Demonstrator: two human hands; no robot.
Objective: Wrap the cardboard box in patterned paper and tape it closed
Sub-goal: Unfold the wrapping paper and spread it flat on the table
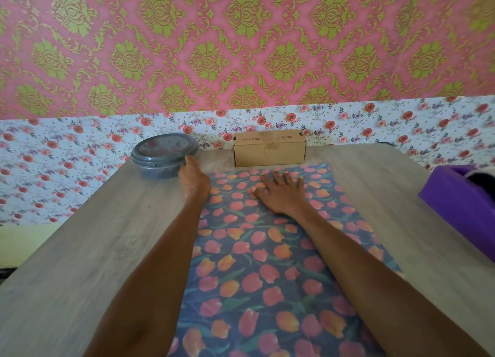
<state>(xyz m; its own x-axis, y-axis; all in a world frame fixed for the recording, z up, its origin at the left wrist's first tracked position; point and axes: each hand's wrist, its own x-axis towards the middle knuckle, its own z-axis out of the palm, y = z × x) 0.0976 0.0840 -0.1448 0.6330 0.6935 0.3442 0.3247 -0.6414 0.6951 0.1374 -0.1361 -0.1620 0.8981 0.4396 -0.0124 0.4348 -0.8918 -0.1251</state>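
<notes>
Cardboard box point(269, 150): plain brown, closed, long side toward the viewer; set at the far edge of the table, just beyond the far edge of the paper; a scrap of tape on its front face; untouched by either hand.
Patterned paper point(254, 263): blue-grey sheet printed with pink and orange tulips; spread flat on the table, running from the near edge up to the box.
Right hand point(278, 196): palm down on the far part of the paper, fingers straight and spread, pressing the sheet flat; forearm lying across the sheet.
Left hand point(195, 181): off the paper's far-left corner, fingers fairly straight and together, tips against the side wall of the container; holding nothing.
Container point(160, 156): round, grey, lidded with a clear top; at the far-left corner of the table, left of the box and apart from it.
Tape dispenser point(460, 204): purple, at the right edge of the table, well apart from the box; partly out of view.
Table point(93, 236): pale wood grain.
Wall point(241, 49): pink with green damask above, a white rose-print band below.
</notes>
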